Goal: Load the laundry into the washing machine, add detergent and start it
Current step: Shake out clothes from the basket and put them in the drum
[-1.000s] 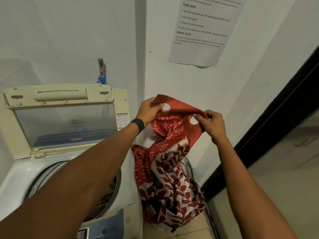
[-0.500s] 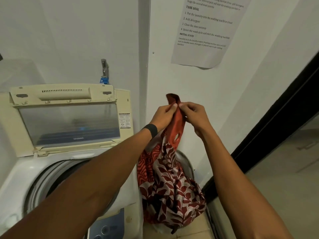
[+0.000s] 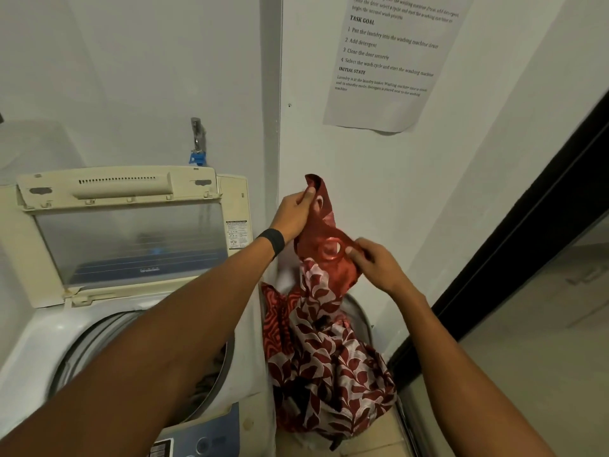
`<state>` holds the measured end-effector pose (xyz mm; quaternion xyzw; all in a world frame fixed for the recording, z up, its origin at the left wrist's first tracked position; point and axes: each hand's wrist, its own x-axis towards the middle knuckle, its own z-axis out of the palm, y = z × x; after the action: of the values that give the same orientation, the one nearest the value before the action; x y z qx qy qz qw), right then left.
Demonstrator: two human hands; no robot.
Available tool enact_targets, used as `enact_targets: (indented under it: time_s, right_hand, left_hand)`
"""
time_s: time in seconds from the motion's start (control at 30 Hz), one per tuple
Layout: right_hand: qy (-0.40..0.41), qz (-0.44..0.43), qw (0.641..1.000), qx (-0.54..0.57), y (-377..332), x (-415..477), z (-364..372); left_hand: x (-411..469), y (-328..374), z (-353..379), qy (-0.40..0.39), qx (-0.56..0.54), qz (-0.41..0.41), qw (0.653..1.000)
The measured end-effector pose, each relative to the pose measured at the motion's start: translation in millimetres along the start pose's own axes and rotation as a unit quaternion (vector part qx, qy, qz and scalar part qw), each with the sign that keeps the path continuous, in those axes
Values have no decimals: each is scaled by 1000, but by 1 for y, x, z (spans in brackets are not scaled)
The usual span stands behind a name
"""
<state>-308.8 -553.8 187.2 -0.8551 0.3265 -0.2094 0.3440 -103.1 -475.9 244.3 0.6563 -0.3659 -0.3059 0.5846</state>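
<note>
Both hands, left [image 3: 294, 211] and right [image 3: 375, 263], pinch the cloth's [image 3: 324, 258] top edge at frame centre; it looks soft, light, slippery.

1 black wristband [image 3: 273, 240], perhaps fabric, left wrist.

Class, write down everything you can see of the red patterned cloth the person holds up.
The cloth is shiny fabric: a plain red top band with round eyelet holes, below it dark red leaves on pale ground, and a red wavy-striped part on its left. It hangs crumpled right of the washing machine, its bulk bunched near the floor. The left hand pinches its top edge; the right hand grips it lower, by an eyelet.
</note>
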Motion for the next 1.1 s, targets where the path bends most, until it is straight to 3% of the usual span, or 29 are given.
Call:
enact_targets:
  time_s: [0.17,0.3,0.43,0.5,0.67,0.77,0.87,0.93,1.0,1.1]
  right_hand:
    - [92,-94,991,-9,-34,21,-16]
    - [137,-98,982,-84,-46,40,-13]
    - [163,-63,977,-120,-51,41,-6]
    - [123,-31,989,-71,-49,37,-2]
    - [-68,40,995,65,-18,19,2]
    - [-136,60,987,65,-8,15,-4]
    - [-151,37,987,32,-13,21,-24]
    - [-92,26,995,-2,-21,28,-39]
    - [30,35,998,-49,-34,36,-46]
    - [176,84,978,-76,-58,53,-39]
  left_hand:
    - [-7,-8,-7,-98,-1,-49,994]
    - [-11,-7,-4,-193,-46,-50,979]
    - [-14,-7,-9,-170,-32,-14,985]
    - [-12,-5,-11,-118,-52,-6,992]
    - [-6,9,-22,-63,-96,-11,993]
    - [-2,6,-30,-52,-87,-25,995]
    - [3,-2,-33,9,-97,-30,995]
    - [5,-6,-33,51,-59,-25,997]
    - [6,-8,-30,76,-18,-13,997]
    - [4,-7,-14,71,21,12,997]
